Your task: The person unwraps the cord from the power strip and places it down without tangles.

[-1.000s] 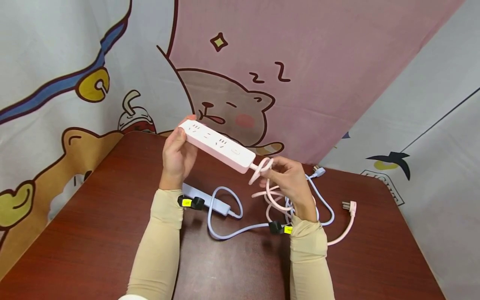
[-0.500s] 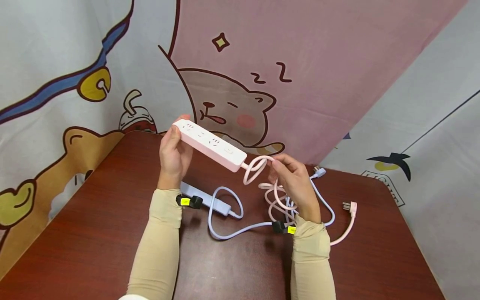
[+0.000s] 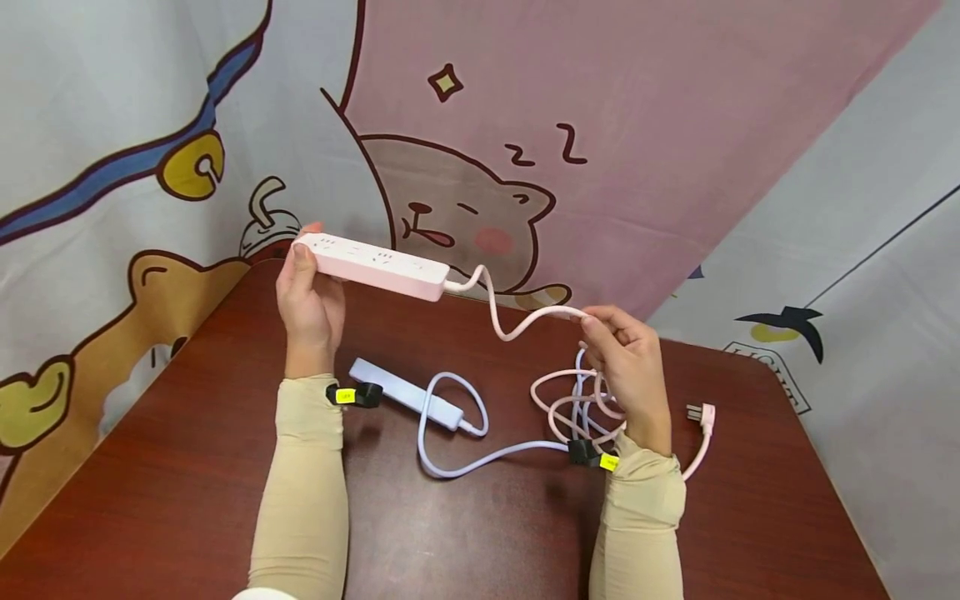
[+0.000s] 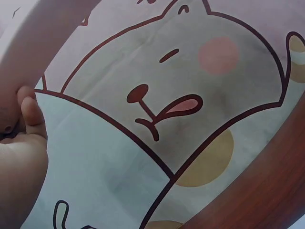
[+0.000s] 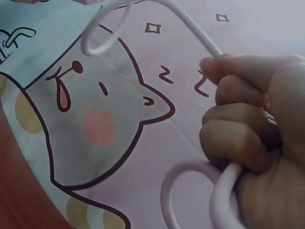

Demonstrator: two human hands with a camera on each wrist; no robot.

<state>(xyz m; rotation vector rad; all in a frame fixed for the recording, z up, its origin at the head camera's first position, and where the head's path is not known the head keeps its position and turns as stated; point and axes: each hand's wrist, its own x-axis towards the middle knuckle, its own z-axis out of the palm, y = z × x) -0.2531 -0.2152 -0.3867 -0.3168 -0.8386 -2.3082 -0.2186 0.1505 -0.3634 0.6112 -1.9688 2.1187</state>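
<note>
A pink-white power strip (image 3: 375,267) is held up above the table by my left hand (image 3: 311,304), which grips its left end with the thumb on the socket face. From the strip's right end runs a pink cord (image 3: 504,335), now one wavy bend in the air. My right hand (image 3: 630,367) pinches that cord between thumb and finger; the right wrist view shows the other fingers (image 5: 233,138) curled, with cord coming out below them. In the left wrist view the strip (image 4: 38,43) crosses the upper left corner. Past the right hand, the cord drops to loose loops on the table.
A blue power strip (image 3: 405,393) lies on the brown table (image 3: 450,533) below the held one. Its blue cord (image 3: 480,465) curves right into the tangle beneath the right hand. The pink plug (image 3: 702,415) lies at the right. A printed curtain (image 3: 637,167) hangs behind.
My left hand has moved left with the power strip, which lies more level. My right hand has shifted right, and the cord's loop beside the strip has been drawn out into a wave.
</note>
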